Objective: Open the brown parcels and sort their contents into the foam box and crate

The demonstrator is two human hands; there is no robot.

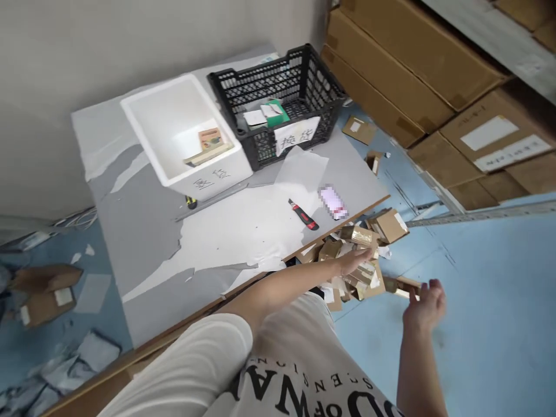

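My left hand (pixel 355 262) reaches over the table's front edge with its fingers stretched out, just above a heap of small cardboard boxes (pixel 360 284). One taped box (pixel 358 235) lies close beyond its fingertips. Farther right, my right hand (pixel 425 306) is turned up with its fingers curled at the end of a small cardboard box (pixel 400 286). Its thumb overlaps that box's right end, though the contact is partly hidden. On the table lie a red and black utility knife (pixel 304 215) and a phone (pixel 333 201) with a blurred screen.
A white foam box (pixel 158 136) with small packs inside and a black plastic crate (pixel 260 145) stand on the torn-covered table (pixel 143 260). Large cartons (pixel 391 69) fill the shelf at right. Cardboard (pixel 47 295) and plastic bags (pixel 69 370) lie on the floor at left.
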